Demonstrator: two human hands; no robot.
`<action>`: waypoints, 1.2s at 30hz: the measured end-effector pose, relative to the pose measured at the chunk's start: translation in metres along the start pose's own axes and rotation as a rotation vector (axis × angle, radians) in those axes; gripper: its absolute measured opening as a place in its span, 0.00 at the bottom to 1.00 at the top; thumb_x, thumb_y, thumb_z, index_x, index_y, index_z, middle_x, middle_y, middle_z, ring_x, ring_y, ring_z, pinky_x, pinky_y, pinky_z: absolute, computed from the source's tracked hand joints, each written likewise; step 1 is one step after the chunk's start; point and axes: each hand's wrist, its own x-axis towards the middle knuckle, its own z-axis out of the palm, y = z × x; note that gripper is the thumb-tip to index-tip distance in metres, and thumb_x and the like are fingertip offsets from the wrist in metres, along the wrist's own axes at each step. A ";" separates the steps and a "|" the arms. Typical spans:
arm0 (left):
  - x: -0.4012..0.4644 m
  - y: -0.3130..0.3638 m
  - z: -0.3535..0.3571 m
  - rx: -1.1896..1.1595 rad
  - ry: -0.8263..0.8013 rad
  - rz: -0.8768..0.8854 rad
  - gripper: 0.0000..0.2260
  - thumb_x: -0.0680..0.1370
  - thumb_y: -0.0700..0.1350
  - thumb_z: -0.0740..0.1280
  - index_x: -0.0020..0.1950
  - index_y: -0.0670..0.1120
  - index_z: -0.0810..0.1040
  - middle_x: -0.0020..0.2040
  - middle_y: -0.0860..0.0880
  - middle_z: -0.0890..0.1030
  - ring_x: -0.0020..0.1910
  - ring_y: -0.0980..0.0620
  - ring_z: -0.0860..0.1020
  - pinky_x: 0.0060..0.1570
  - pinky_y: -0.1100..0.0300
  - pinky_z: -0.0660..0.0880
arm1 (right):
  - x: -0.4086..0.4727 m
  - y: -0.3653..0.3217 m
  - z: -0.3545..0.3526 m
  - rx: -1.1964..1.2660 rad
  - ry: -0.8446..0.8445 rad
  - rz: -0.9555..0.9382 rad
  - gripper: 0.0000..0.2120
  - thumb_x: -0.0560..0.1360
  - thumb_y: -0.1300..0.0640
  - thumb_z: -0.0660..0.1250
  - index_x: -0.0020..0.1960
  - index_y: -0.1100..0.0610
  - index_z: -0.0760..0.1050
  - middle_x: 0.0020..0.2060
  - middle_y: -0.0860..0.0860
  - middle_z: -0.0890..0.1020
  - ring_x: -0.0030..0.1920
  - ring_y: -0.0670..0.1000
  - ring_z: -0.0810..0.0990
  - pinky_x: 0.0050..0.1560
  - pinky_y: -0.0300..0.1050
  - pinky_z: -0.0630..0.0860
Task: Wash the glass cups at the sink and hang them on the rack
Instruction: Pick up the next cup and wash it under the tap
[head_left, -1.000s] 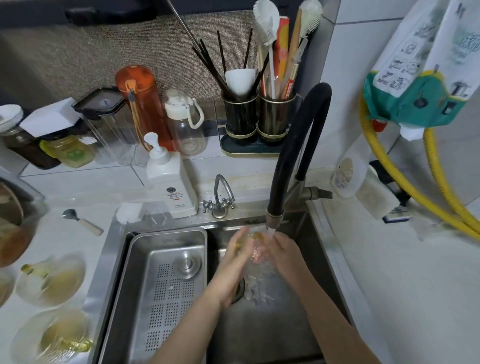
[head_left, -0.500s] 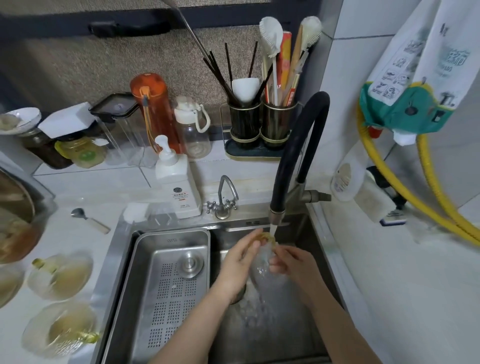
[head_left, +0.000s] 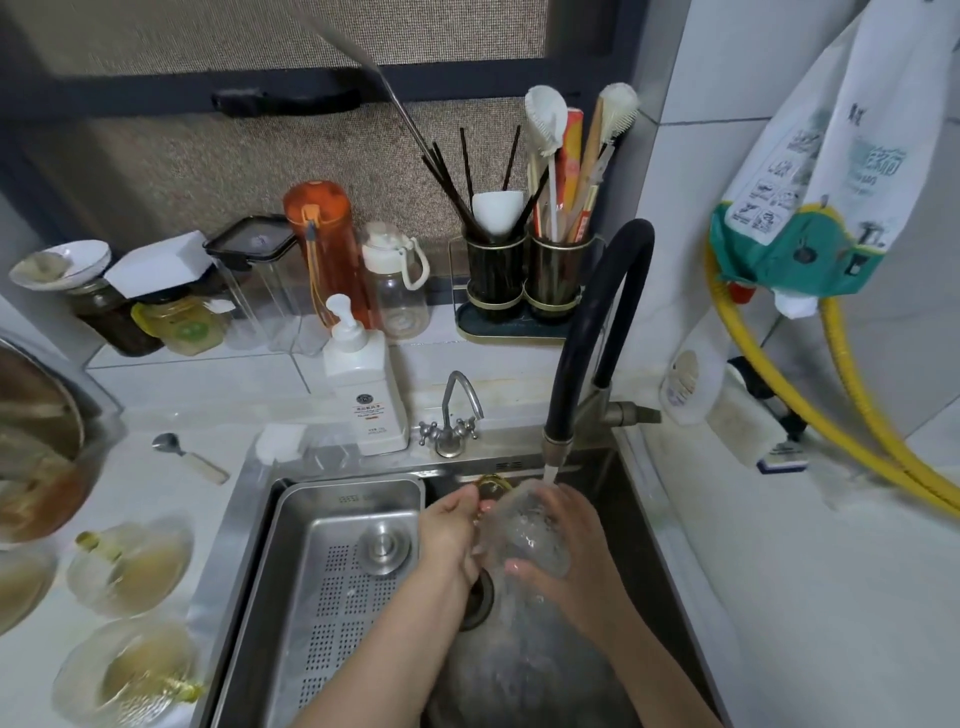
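Observation:
A clear glass cup (head_left: 524, 525) with a gold handle is held under the running black faucet (head_left: 597, 332) over the steel sink (head_left: 634, 519). My left hand (head_left: 449, 535) grips it by the handle side. My right hand (head_left: 569, 551) wraps around its body from the right. Water runs over the cup and into the basin. Several more glass cups (head_left: 130, 566) with gold handles lie on the counter at the left. No rack is in view.
A perforated steel drain tray (head_left: 332, 597) fills the sink's left half. A white soap pump bottle (head_left: 363, 384) and a small tap (head_left: 452, 415) stand behind it. Utensil holders (head_left: 524, 275), bottles and jars line the back ledge. Yellow hoses (head_left: 831, 415) hang at the right.
Both hands have turned the cup under the stream; my right hand now wraps its body lower down. The camera has tilted upward a little.

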 end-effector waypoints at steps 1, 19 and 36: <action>-0.001 0.000 0.003 0.002 -0.005 -0.013 0.04 0.80 0.41 0.63 0.50 0.42 0.77 0.31 0.46 0.79 0.25 0.50 0.76 0.22 0.62 0.72 | 0.000 0.002 0.000 0.038 0.015 0.043 0.35 0.63 0.47 0.76 0.67 0.46 0.65 0.63 0.40 0.67 0.65 0.38 0.66 0.63 0.31 0.64; 0.001 0.024 -0.019 0.310 -0.235 0.147 0.10 0.78 0.42 0.65 0.56 0.37 0.78 0.39 0.43 0.81 0.35 0.50 0.80 0.30 0.59 0.80 | 0.016 0.007 -0.015 0.060 -0.126 0.063 0.47 0.59 0.41 0.77 0.71 0.46 0.57 0.71 0.48 0.58 0.70 0.37 0.58 0.69 0.38 0.65; 0.000 0.012 -0.048 0.108 -0.316 0.191 0.08 0.79 0.40 0.63 0.54 0.41 0.79 0.44 0.43 0.85 0.40 0.51 0.83 0.40 0.62 0.81 | 0.029 -0.009 -0.010 0.389 -0.098 0.147 0.35 0.68 0.55 0.76 0.68 0.38 0.62 0.60 0.30 0.69 0.62 0.31 0.68 0.60 0.37 0.66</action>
